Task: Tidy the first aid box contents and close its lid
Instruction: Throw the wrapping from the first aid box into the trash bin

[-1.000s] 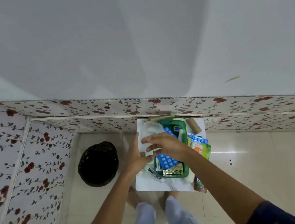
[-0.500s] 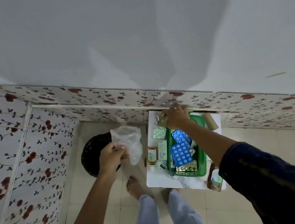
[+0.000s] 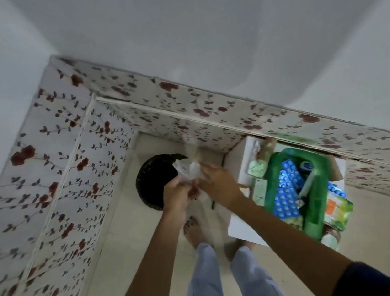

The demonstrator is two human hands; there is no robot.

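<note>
Both hands — left hand [image 3: 174, 197] and right hand [image 3: 219, 184] — pinch a clear plastic bag [image 3: 188, 171] over the black bin [image 3: 154, 181], green first aid box [image 3: 297, 188] open on the white table [image 3: 240, 229] to the right.

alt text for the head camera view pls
Both hands, left hand and right hand, hold a clear plastic bag over a black bin. To the right, an open green box of blue pill strips sits on a small white table.
</note>
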